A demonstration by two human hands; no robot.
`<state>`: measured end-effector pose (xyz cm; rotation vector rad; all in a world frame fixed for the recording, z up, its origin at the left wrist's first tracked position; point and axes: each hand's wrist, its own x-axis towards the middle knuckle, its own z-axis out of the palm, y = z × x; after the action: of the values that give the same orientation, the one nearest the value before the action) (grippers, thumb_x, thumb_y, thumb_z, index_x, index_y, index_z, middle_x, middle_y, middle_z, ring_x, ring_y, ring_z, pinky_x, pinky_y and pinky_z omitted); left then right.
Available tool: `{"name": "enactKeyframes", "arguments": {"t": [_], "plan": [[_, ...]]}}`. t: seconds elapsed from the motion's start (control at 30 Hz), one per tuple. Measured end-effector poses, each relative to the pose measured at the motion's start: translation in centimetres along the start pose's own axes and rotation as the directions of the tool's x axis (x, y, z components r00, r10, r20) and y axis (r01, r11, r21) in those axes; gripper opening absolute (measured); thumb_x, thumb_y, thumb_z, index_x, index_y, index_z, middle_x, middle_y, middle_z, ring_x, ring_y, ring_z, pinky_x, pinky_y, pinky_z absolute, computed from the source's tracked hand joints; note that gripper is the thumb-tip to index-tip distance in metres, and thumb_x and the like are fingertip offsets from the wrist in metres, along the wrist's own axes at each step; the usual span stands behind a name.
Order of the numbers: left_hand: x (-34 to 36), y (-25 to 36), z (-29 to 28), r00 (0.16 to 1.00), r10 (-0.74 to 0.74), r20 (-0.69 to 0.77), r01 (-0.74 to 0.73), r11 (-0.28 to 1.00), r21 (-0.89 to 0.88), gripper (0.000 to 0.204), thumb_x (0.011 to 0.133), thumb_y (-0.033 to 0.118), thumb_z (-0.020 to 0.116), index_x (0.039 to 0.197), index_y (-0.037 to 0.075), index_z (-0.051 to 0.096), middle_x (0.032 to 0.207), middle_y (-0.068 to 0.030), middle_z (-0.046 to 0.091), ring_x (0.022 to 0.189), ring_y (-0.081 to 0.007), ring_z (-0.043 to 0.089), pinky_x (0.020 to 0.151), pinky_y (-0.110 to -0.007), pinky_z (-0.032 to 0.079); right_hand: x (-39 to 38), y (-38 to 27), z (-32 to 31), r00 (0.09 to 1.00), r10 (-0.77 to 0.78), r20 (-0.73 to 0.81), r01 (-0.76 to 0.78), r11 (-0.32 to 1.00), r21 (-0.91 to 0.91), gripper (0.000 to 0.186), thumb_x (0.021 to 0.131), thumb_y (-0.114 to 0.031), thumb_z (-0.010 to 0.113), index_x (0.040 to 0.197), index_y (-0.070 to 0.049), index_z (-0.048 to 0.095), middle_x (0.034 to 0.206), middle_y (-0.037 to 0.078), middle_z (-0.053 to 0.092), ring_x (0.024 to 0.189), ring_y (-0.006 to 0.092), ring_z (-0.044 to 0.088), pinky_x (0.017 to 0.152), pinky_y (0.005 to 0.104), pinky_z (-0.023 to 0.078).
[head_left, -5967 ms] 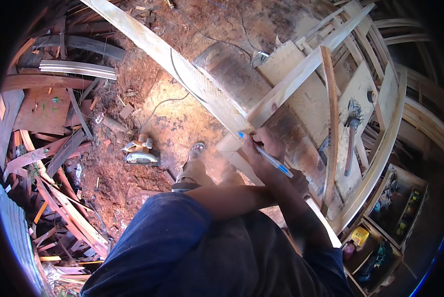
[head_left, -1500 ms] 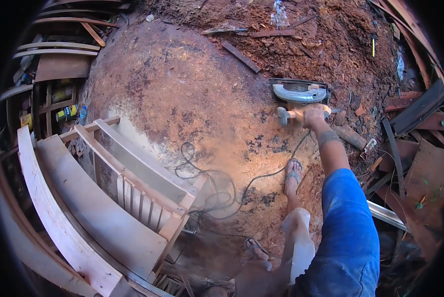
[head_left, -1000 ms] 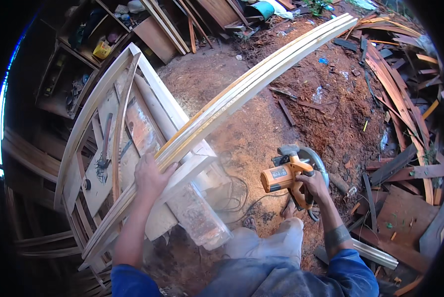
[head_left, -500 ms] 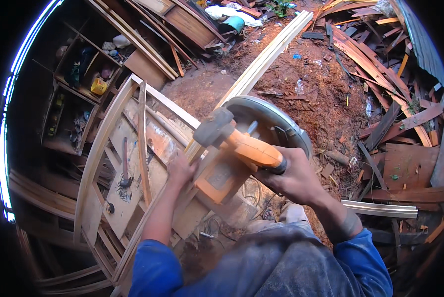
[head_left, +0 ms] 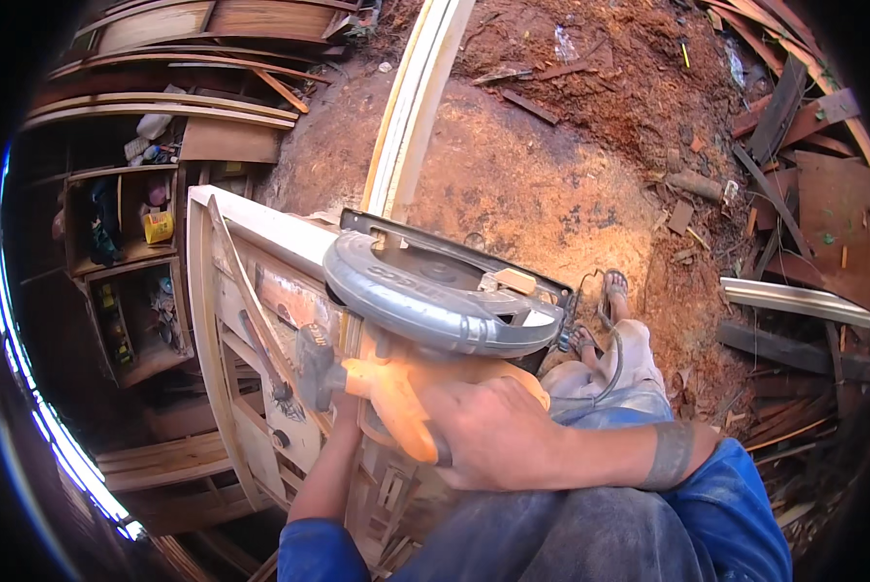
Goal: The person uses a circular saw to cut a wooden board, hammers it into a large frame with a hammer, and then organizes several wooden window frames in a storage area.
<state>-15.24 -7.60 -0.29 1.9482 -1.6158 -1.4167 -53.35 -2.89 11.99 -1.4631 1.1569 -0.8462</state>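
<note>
My right hand is closed fully around the rear handle of the orange circular saw. My left hand is hidden beneath the saw body; only the left forearm shows, running up under the front knob, so I cannot tell how that hand is set or what it holds.

The saw sits at the near end of the long pale plank, its grey blade guard and black base plate resting over the wood. The plank runs away from me to the far edge of the view. It lies across the wooden frame that serves as the counter, to my left.

Hazards, as I judge them:
- The power cord trails on the right, near my sandalled foot. It could snag or catch that foot.
- The plank is long and appears unclamped. It may shift or pinch the blade, causing kickback.
- My left forearm lies under the saw, close to the cut line.
- Sawdust covers the dirt floor, and loose offcuts lie to the right. Footing could slip.
</note>
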Motion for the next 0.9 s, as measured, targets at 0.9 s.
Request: {"name": "enactKeyframes", "arguments": {"t": [0.9], "plan": [[0.3,4.6,0.9,0.954,0.297,0.046,-0.277,0.808,0.520,0.040,0.093,0.022,0.070,0.127,0.004,0.059,0.119,-0.0114,0.065,0.113,-0.0250,0.063,0.099,-0.039,0.049,2.1,-0.7,-1.7,0.993,-0.019,0.116,0.016,1.000,0.024,0.045,0.065,-0.016,0.079,0.098,0.002,0.054,0.075,0.019,0.065,0.070,0.0414,0.067,0.063,0.0504,0.053]]}}
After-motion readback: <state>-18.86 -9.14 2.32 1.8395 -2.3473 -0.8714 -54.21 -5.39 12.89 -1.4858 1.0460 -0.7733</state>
